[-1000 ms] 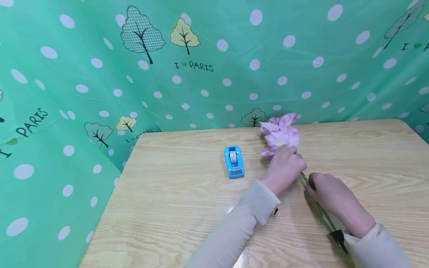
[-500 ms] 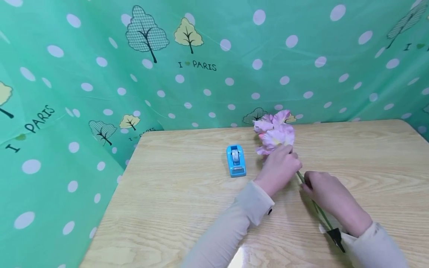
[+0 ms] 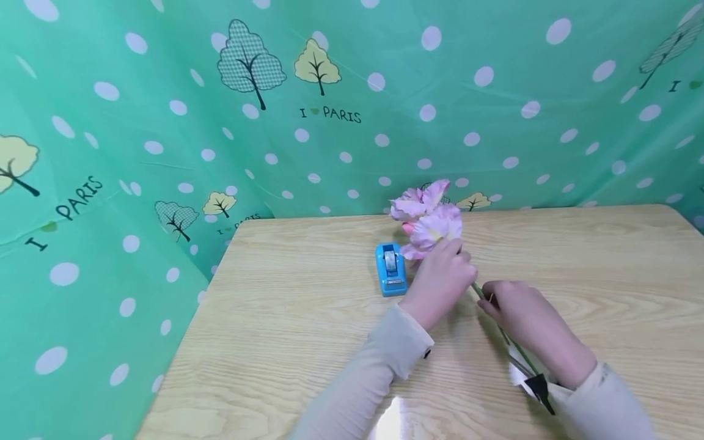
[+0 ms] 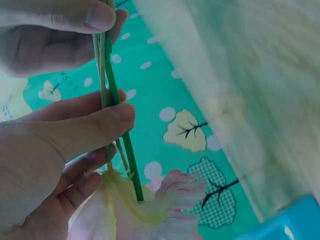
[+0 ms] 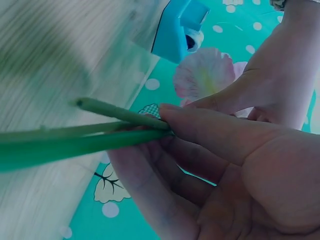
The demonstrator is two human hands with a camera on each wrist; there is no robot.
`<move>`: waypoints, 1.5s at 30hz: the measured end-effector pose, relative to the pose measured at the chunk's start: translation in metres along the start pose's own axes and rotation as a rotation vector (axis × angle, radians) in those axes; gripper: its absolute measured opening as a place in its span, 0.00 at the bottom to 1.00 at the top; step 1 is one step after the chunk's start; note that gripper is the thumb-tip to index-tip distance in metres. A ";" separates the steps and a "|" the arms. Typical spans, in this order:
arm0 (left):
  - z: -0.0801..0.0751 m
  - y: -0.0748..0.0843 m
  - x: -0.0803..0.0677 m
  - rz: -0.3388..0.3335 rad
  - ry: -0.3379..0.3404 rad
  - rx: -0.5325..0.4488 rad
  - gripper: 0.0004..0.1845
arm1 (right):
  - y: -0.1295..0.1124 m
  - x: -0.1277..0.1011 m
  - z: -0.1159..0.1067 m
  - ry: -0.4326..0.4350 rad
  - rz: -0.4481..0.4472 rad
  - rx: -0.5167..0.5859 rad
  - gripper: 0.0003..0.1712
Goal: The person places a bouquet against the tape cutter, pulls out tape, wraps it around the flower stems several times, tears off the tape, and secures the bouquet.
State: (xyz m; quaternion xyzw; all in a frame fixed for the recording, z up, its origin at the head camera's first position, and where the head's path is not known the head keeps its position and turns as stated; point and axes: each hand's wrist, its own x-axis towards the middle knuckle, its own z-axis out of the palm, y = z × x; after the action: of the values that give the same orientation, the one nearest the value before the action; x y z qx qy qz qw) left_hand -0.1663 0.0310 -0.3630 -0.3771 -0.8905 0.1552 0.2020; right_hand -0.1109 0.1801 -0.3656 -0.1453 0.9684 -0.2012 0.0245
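left hand (image 3: 437,281) pinches the green stems (image 4: 114,90) right under the pink flowers (image 3: 426,220), right hand (image 3: 519,315) grips them lower down, held over the counter (image 3: 286,342). blue tape dispenser (image 3: 391,269) sits untouched just beside; stems gathered, binding looks yet undone.

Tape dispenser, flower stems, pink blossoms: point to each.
tape dispenser (image 3: 391,269), head view, on its blue top.
flower stems (image 5: 75,142), right wrist view, on the green shaft before the thumb.
pink blossoms (image 3: 426,217), head view, on the petals above the left hand.
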 end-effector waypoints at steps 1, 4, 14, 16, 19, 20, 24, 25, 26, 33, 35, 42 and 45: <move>-0.001 -0.001 -0.002 0.000 -0.009 0.002 0.11 | -0.001 0.000 0.000 0.003 -0.004 0.002 0.17; -0.002 -0.006 -0.006 0.006 -0.017 -0.002 0.10 | -0.006 0.002 -0.002 0.019 -0.016 -0.009 0.18; -0.002 -0.021 -0.021 -0.018 0.009 -0.004 0.08 | -0.016 0.010 -0.001 0.036 -0.035 -0.010 0.14; -0.002 -0.023 -0.024 -0.016 0.021 0.001 0.07 | -0.018 0.010 0.000 0.037 -0.040 -0.013 0.13; -0.002 -0.026 -0.029 -0.022 0.050 0.014 0.08 | -0.019 0.011 0.000 0.049 -0.045 -0.019 0.12; -0.001 -0.028 -0.030 -0.025 0.059 0.019 0.07 | -0.019 0.011 0.001 0.052 -0.046 -0.020 0.12; -0.001 -0.032 -0.036 -0.033 0.083 0.036 0.06 | -0.021 0.012 0.001 0.058 -0.052 -0.018 0.12; -0.001 -0.033 -0.038 -0.032 0.085 0.039 0.06 | -0.022 0.013 0.001 0.057 -0.055 -0.021 0.12; -0.002 -0.034 -0.039 -0.032 0.086 0.037 0.05 | -0.023 0.013 0.001 0.055 -0.054 -0.023 0.12; -0.001 -0.039 -0.052 -0.033 0.093 0.030 0.04 | -0.029 0.018 0.002 0.049 -0.073 -0.025 0.05; 0.000 -0.040 -0.056 -0.036 0.106 0.027 0.04 | -0.030 0.020 0.002 0.038 -0.080 -0.030 0.06; 0.003 -0.044 -0.069 -0.034 0.098 0.029 0.04 | -0.034 0.022 0.004 0.023 -0.108 -0.036 0.06; 0.002 -0.044 -0.074 -0.030 0.088 0.046 0.04 | -0.034 0.022 0.004 0.018 -0.109 -0.034 0.05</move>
State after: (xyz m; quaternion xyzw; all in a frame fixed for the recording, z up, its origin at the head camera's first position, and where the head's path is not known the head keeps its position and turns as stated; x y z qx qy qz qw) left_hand -0.1472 -0.0530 -0.3636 -0.3654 -0.8825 0.1562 0.2517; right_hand -0.1219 0.1420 -0.3556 -0.1963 0.9626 -0.1869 0.0025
